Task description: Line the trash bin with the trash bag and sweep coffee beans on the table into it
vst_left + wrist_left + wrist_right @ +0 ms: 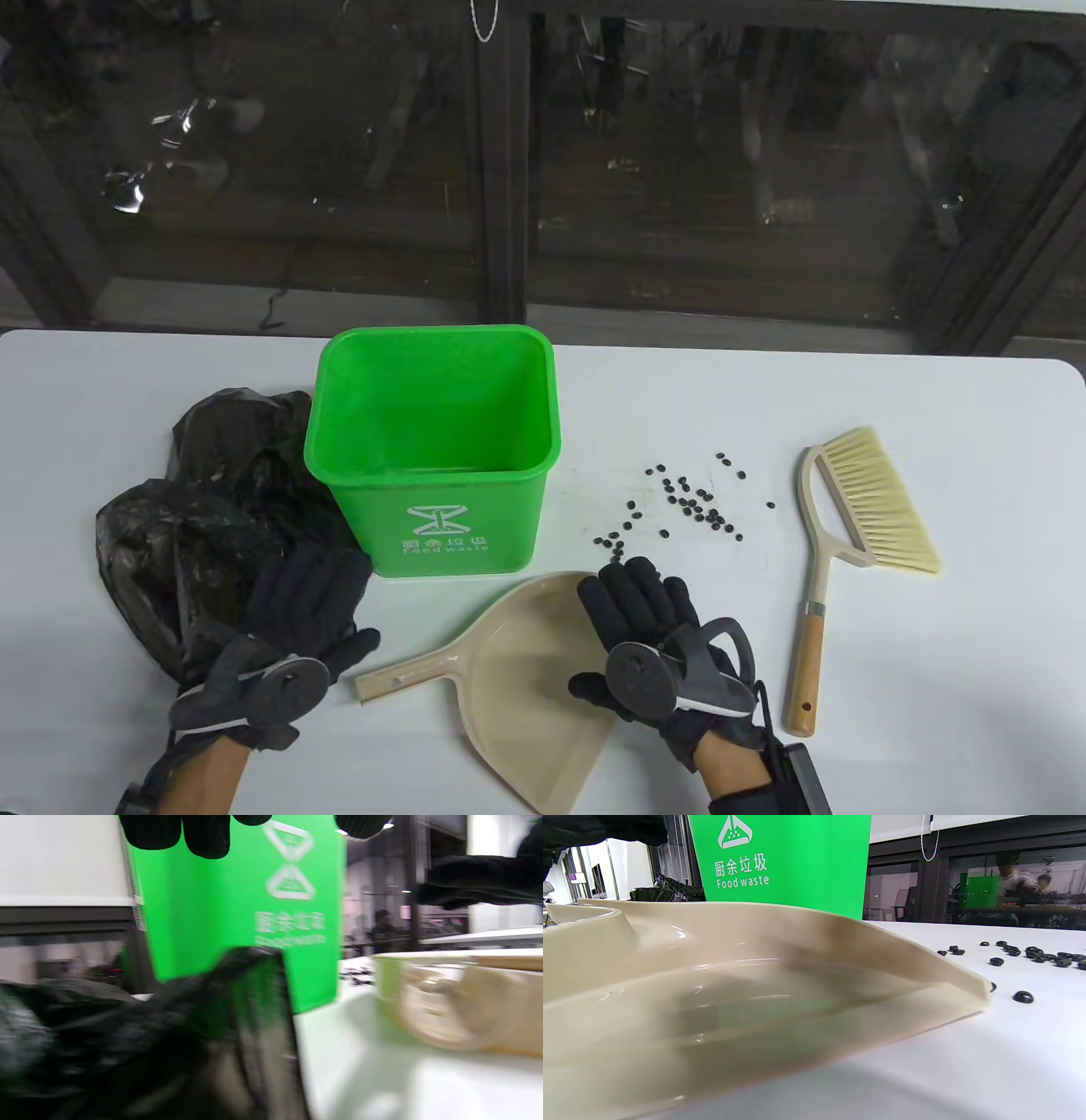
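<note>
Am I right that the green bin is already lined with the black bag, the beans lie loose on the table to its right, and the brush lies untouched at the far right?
Not quite. The table view shows the green bin bare inside; the black bag lies crumpled on the table to its left, under the left hand. The beans and the brush are as you say.

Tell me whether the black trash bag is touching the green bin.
Touching. In the table view the trash bag lies crumpled against the green bin's left wall with no white table showing between them; the left wrist view, though blurred, agrees.
</note>
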Demonstrator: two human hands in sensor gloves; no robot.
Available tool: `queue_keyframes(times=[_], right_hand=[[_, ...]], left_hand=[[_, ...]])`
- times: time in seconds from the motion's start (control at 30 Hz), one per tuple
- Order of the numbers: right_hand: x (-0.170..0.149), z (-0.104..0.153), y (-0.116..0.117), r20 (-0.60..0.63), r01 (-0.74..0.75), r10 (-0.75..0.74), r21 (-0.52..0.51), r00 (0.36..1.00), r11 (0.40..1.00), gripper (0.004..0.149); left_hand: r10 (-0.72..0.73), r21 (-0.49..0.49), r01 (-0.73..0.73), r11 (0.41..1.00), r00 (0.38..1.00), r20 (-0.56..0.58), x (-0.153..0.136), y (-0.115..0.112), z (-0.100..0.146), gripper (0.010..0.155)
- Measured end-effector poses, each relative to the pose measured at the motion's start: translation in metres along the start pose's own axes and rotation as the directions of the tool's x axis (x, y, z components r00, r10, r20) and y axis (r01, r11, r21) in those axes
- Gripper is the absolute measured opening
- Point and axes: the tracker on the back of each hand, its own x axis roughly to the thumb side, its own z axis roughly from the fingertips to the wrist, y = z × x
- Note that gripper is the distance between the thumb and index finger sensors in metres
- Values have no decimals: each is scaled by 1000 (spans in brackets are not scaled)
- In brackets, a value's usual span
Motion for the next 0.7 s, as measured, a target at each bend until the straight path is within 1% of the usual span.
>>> queue_keyframes(times=[0.03, 0.13, 0.2, 0.23, 0.27, 0.33, 0.4, 0.5, 0.6, 0.7], right_hand=[[0, 0, -1, 0, 0, 0, -4, 1000, 1000, 91], [1, 0, -1, 2, 0, 0, -7, 1000, 1000, 91], [0, 0, 0, 1, -1, 1, -3, 1000, 1000, 91], [0, 0, 0, 1, 2, -2, -1, 1000, 1000, 91], [-1, -1, 1, -3, 7, -7, 8, 1000, 1000, 91], [-2, -1, 3, -6, 8, -8, 19, 1000, 1000, 91], [-2, -1, 5, -7, 9, -8, 25, 1000, 1000, 91], [-4, -2, 7, -9, 25, -25, 40, 1000, 999, 91], [-4, -2, 9, -18, 24, -23, 52, 1000, 998, 91], [-5, -2, 8, -18, 40, -39, 45, 999, 998, 91]], left_hand=[[4, 0, -4, 1000, 999, -36, -8, 0, 3, 71], [11, -39, -16, 999, 990, -144, -30, -7, 10, 64], [16, -80, -33, 996, 980, -200, -41, -16, 11, 63], [11, -114, -36, 993, 978, -210, -43, -19, 9, 64], [16, -182, -56, 982, 977, -214, -45, -25, 7, 68], [55, -290, -114, 950, 978, -203, -44, -35, 4, 79], [32, -352, -96, 931, 983, -183, -41, -44, 1, 84], [1, -419, -66, 906, 988, -154, -34, -59, -5, 82], [-23, -393, -35, 919, 990, -142, -26, -67, -10, 68], [-46, -324, 0, 946, 990, -133, -22, -64, -11, 52]])
